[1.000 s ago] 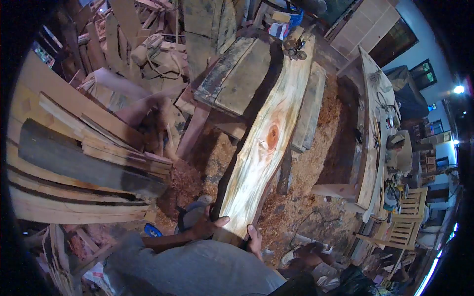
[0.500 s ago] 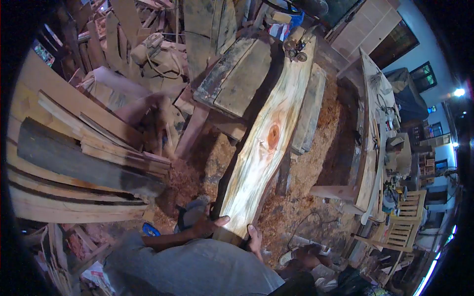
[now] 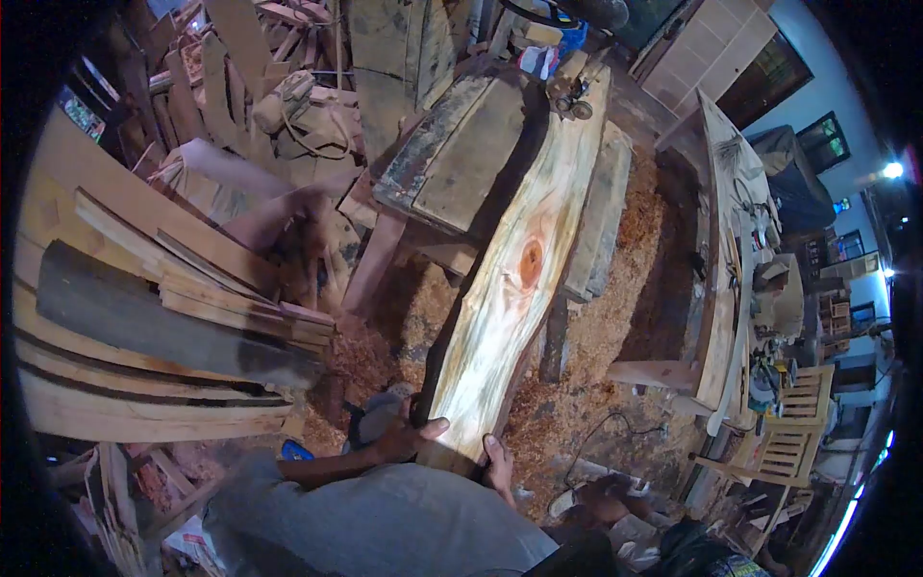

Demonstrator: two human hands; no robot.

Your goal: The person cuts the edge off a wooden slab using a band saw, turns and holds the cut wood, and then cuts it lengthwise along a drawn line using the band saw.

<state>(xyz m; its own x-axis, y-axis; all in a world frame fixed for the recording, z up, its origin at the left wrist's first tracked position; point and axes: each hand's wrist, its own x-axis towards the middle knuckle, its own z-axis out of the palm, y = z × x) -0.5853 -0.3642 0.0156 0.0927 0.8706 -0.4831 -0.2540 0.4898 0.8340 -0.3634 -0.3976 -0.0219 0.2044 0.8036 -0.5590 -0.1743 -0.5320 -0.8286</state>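
A long wooden slab [image 3: 510,279] with wavy edges and a reddish knot stretches away from my body. My left hand [image 3: 411,437] grips its near left corner, thumb on top and fingers tucked under the edge. On the near right corner, my right hand [image 3: 497,462] is closed the same way, its fingers mostly hidden beneath. The slab's far part lies on a worn wooden workbench, beside a small dark metal machine part [image 3: 571,98] whose exact kind I cannot make out.
The worn workbench [image 3: 457,159] stands left of the slab, with a plank [image 3: 601,226] on its right. Stacked boards [image 3: 154,317] lean at the left. Shavings [image 3: 615,317] cover the floor. A long table [image 3: 721,317] and a slatted wooden chair [image 3: 793,433] stand at the right.
Both hands keep their hold on the slab, which stays almost in place. The whole view has shifted very slightly.
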